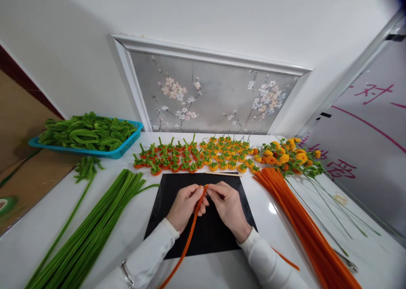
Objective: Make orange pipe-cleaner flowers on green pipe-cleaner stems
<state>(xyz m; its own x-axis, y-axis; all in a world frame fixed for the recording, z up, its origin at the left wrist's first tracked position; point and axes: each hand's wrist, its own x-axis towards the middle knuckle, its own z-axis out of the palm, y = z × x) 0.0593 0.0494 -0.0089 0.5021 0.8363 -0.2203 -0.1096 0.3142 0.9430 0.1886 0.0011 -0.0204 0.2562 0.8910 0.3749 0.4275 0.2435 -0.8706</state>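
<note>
My left hand (185,205) and my right hand (227,204) meet over a black mat (222,234) on the white table. Both pinch the top end of one orange pipe cleaner (187,242), whose length trails down and left toward my body, crossing my left wrist. Fingers of both hands are closed on its tip, close together. White sleeves cover both forearms, and a bracelet shows on the left wrist.
Green pipe cleaners (91,229) lie at left, orange ones (304,225) at right. Small orange and yellow pieces with green tops (196,155) line the back, with a wooden stick (222,174) before them. A blue basket (122,151) holds bent green pieces. Yellow flower stems (292,155) lie at right.
</note>
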